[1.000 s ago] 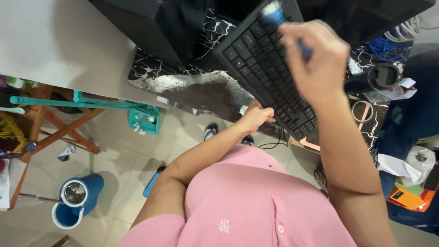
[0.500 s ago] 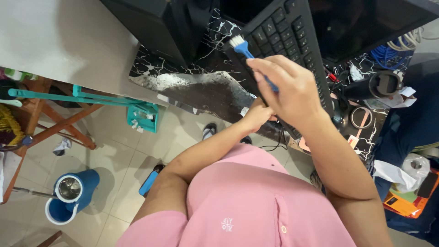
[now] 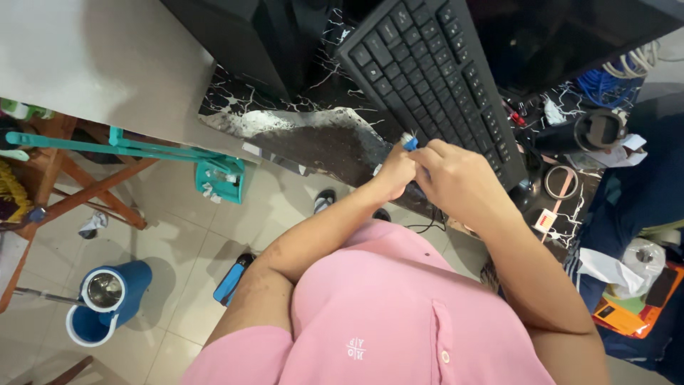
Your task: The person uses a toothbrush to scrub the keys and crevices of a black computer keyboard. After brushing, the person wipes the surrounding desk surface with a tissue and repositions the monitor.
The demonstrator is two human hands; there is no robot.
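A black keyboard (image 3: 427, 78) lies tilted over the black marbled desk (image 3: 313, 139). My right hand (image 3: 459, 182) is closed around a small blue brush (image 3: 410, 143); only its head with pale bristles shows, at the keyboard's near edge. My left hand (image 3: 393, 175) grips the keyboard's near lower edge, touching my right hand beside the brush head. My pink shirt fills the bottom of the view.
A black computer case (image 3: 242, 36) stands at the desk's back left. Cables, a black cup (image 3: 602, 130) and a ring (image 3: 562, 182) lie on the right. Below are a teal mop (image 3: 142, 153), a blue bucket (image 3: 107, 303) and a wooden stand (image 3: 78, 192) on tiled floor.
My right hand has drawn the brush from the far part of the keyboard down to its near edge, meeting my left hand. The keyboard has shifted a little in view.
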